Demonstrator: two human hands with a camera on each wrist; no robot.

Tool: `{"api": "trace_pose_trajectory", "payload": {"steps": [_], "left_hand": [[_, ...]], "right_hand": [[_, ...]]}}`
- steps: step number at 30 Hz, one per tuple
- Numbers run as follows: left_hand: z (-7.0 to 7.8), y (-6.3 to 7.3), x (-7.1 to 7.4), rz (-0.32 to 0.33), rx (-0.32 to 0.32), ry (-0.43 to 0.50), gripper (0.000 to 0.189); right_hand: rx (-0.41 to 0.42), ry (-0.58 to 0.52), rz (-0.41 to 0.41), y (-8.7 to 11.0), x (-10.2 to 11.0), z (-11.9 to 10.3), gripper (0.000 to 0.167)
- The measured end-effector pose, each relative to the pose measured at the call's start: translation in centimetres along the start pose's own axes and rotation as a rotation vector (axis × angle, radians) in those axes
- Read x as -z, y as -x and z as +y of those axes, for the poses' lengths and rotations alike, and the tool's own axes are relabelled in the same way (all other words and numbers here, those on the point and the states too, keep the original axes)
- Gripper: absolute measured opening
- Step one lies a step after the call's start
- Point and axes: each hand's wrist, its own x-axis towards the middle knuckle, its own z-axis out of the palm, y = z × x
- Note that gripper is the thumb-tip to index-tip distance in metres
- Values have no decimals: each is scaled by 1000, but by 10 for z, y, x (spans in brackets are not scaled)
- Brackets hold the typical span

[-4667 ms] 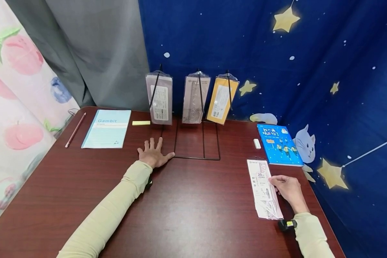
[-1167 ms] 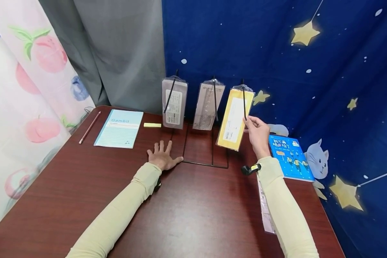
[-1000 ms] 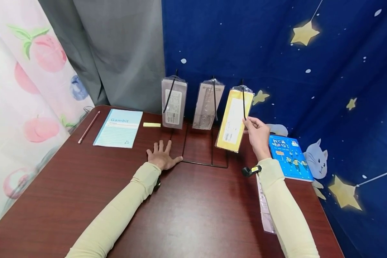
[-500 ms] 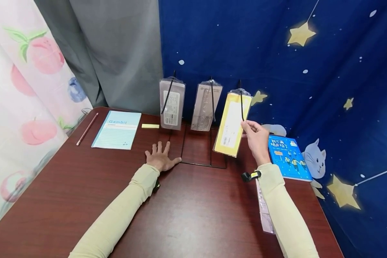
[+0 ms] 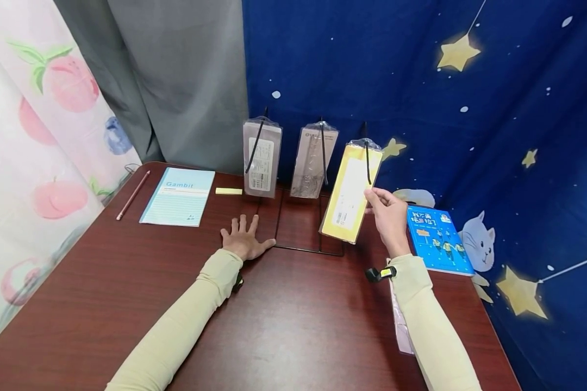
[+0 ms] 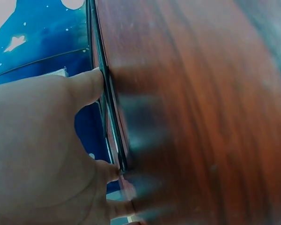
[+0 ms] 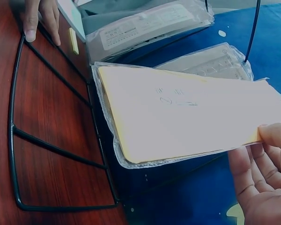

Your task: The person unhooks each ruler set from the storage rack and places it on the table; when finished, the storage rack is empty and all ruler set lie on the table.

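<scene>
My right hand (image 5: 390, 217) pinches the right edge of a yellow packet in a clear sleeve (image 5: 348, 198). The packet is tilted, its top still crossed by the rightmost black hook (image 5: 368, 165) of a wire rack. In the right wrist view the thumb lies on the front of the yellow packet (image 7: 178, 117), other fingers behind it. My left hand (image 5: 242, 239) lies spread on the table, its thumb tip at the corner of the rack's wire base (image 5: 298, 249). A grey packet (image 5: 269, 136) and a mauve packet (image 5: 313, 157) hang on the other two hooks.
Under my right forearm lies a pink-and-white packet (image 5: 404, 331), mostly covered. A blue book (image 5: 440, 239) is at the right edge. To the left are a Gambit notebook (image 5: 176, 201), a pencil (image 5: 133, 195) and a small yellow strip (image 5: 229, 191). Curtains close off the back.
My right hand left the pink-and-white packet on the table and took the yellow packet's edge. Over the last second it has drawn it slightly forward and down along the hook. The left hand stays put.
</scene>
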Motion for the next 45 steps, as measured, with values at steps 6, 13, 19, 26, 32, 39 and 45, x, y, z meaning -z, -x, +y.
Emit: {"api": "trace_pose_trajectory", "payload": {"steps": [6,13,19,26,32,39,45], "left_hand": [[0,-1,-1,8,1,7,91],[0,-2,-1,3,-4,5,91],[0,-2,0,9,-5,7,91],[0,-1,0,2,-5,5,90],[1,-2,-1,19,-7,4,91],[1,-3,-1,8,-10,1,92],[0,-1,2,-1,-11,-9,93]], "right_hand": [[-7,4,-10,7,2,-1,44],[-50,-6,-19,16,4,-3,45],[-27,-39,-25,22,5,-3,42],[-26,-31,-35,27,9,-3,42],[-28,17,-47,32,14,-3,44],[-26,16,-60,41,17,-4,43],[-28,4,-63,47,15,-7,40]]}}
